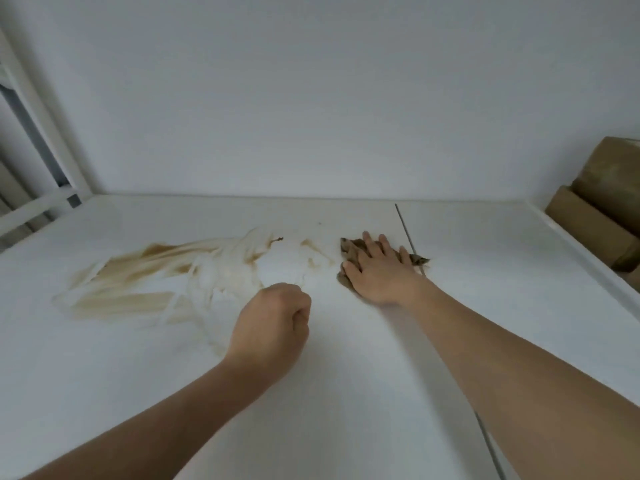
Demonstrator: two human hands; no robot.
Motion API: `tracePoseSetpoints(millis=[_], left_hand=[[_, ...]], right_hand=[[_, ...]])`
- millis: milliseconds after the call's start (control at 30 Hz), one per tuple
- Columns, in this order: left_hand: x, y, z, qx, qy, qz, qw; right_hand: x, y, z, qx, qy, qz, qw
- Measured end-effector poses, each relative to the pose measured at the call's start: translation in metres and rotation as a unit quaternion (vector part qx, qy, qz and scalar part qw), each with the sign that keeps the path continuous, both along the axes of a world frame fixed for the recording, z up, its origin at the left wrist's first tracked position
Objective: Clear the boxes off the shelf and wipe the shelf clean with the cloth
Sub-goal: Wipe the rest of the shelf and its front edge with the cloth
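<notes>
The white shelf (346, 358) fills the view, with a wide brown smeared stain (149, 275) across its left middle. My right hand (377, 271) lies flat with straight fingers on a crumpled brown cloth (349, 249), pressing it onto the shelf just right of the stain. My left hand (273, 323) is curled into a fist and rests on the shelf near the stain's right edge; nothing shows in it. Brown cardboard boxes (602, 209) stand off the shelf at the far right.
A white wall (311, 98) closes the shelf at the back. A white metal frame post (45, 133) stands at the left. A thin dark seam (408, 233) runs across the shelf by the cloth. The shelf's raised right edge (571, 244) borders the boxes.
</notes>
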State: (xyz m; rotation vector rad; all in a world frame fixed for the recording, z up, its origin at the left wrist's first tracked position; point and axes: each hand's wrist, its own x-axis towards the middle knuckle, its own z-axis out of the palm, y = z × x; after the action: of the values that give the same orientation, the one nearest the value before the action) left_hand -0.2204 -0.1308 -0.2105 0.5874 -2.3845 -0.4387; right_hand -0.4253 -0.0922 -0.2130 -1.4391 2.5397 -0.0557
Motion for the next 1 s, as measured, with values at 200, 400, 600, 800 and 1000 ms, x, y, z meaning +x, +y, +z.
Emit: tracePoseSetpoints(millis=[200,400,600,800,1000], left_hand=[[0.001,-0.020,0.005,0.041,0.003,0.079,0.996],[0.002,-0.026,0.007,0.002,0.039,0.107,0.993],[-0.009,-0.031,0.002,0.008,-0.032,0.180,0.983],[-0.013,-0.048,0.018,0.073,-0.127,0.231,0.962],[0.003,-0.055,0.020,0.069,-0.126,0.261,0.955]], right_hand=[[-0.008,0.033,-0.002,-0.042,0.021,0.101,0.994],[-0.064,0.005,-0.001,-0.003,0.020,-0.109,0.994],[-0.011,-0.035,-0.006,-0.025,0.004,0.055,0.998],[-0.056,0.004,-0.003,-0.009,0.032,0.077,0.996],[-0.069,-0.043,0.002,0.016,0.009,-0.098,0.995]])
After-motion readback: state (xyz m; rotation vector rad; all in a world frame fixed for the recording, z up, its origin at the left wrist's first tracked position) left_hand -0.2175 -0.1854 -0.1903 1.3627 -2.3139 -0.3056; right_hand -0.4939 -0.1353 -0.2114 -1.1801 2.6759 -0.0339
